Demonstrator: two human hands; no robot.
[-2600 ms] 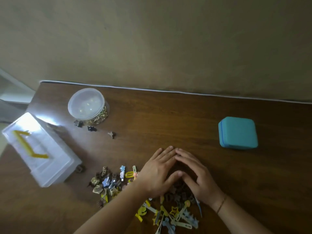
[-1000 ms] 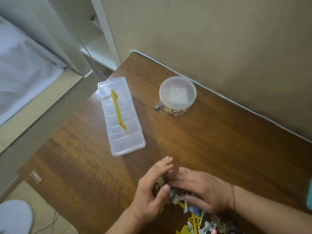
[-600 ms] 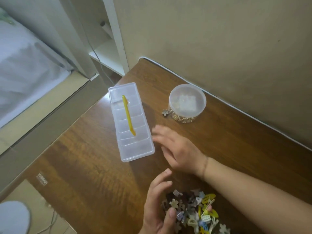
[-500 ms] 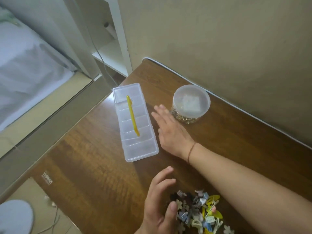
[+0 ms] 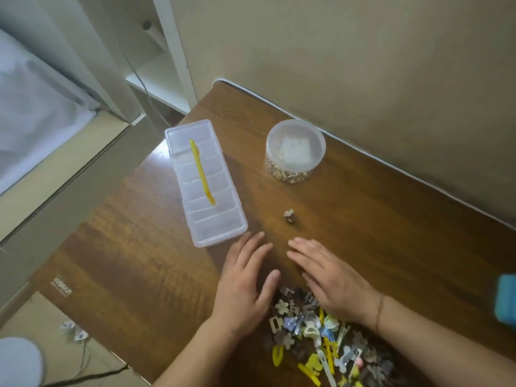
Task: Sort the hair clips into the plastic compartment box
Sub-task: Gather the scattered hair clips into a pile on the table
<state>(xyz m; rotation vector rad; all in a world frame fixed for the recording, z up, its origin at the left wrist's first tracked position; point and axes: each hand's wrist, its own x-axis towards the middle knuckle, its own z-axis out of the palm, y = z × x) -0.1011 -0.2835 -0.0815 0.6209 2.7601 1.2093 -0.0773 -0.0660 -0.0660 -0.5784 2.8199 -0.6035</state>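
Right hand [image 5: 332, 275] is back from the compartment box [image 5: 205, 181], both it and left hand [image 5: 245, 283] flat, empty beside the clips [image 5: 315, 328]; sorting hasn't started.

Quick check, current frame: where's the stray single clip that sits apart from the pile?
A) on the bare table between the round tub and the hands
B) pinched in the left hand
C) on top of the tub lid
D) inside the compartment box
A: the lone clip lies on the wood, nearer than the round tub, beyond the flat left hand and right hand, right of the closed compartment box.
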